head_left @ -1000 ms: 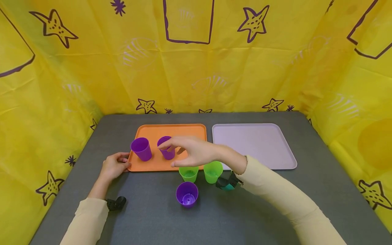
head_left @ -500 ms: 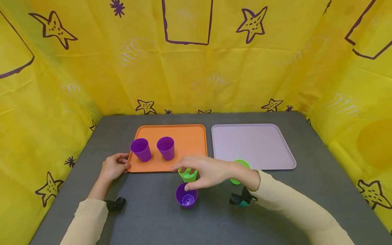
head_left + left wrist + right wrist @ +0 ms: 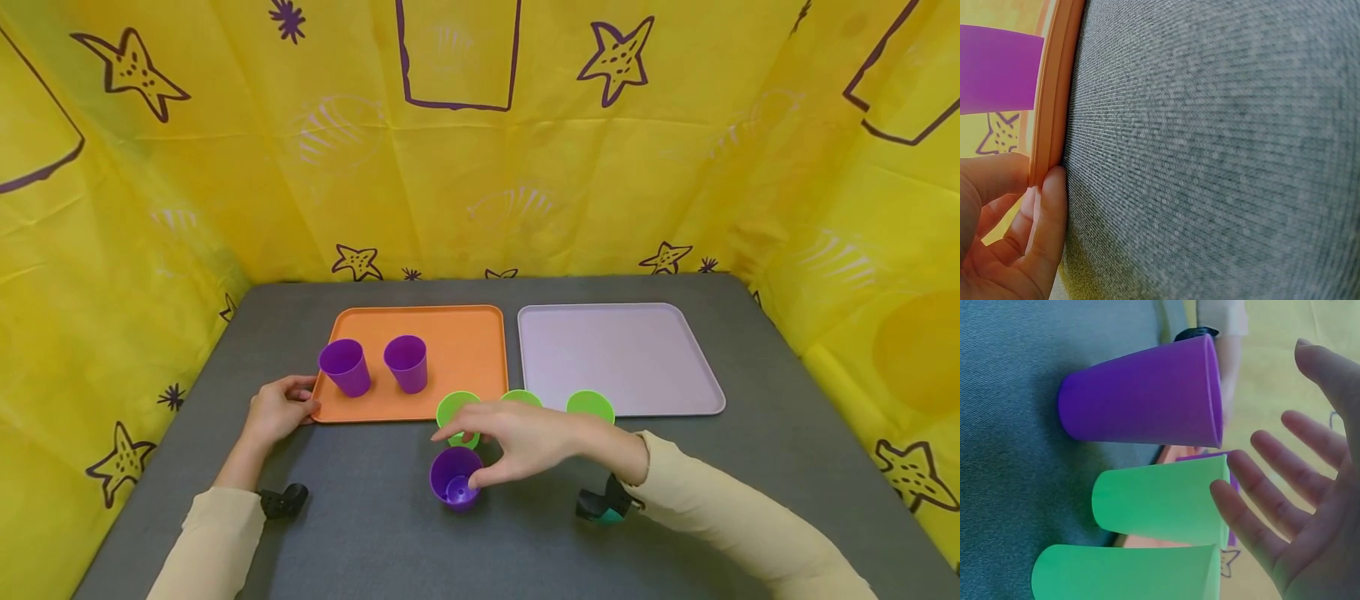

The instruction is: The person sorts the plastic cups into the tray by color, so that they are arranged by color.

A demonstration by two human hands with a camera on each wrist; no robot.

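My left hand [image 3: 277, 410] pinches the left front corner of an orange tray [image 3: 467, 354], thumb over the rim and a finger under it in the left wrist view. On that tray stand two upright purple cups, one at the left [image 3: 354, 377] and one nearer the middle [image 3: 409, 375]. My right hand [image 3: 531, 435], fingers spread and holding nothing, hovers over a third purple cup [image 3: 447, 482] on the table. In the right wrist view that purple cup [image 3: 1141, 394] shows apart from the fingers. Behind it a green cup [image 3: 454, 407] stands, partly covered by the hand.
Two more green cups, one in the middle [image 3: 521, 397] and one at the right [image 3: 591, 405], stand in a row, partly hidden by the right arm. A lilac tray [image 3: 622, 358] lies right of the orange one. Yellow printed cloth [image 3: 465, 183] hangs around the grey table [image 3: 360, 533].
My right hand has moved from over the middle purple cup on the orange tray back toward the body, to the near purple cup. The left hand keeps its hold on the tray.
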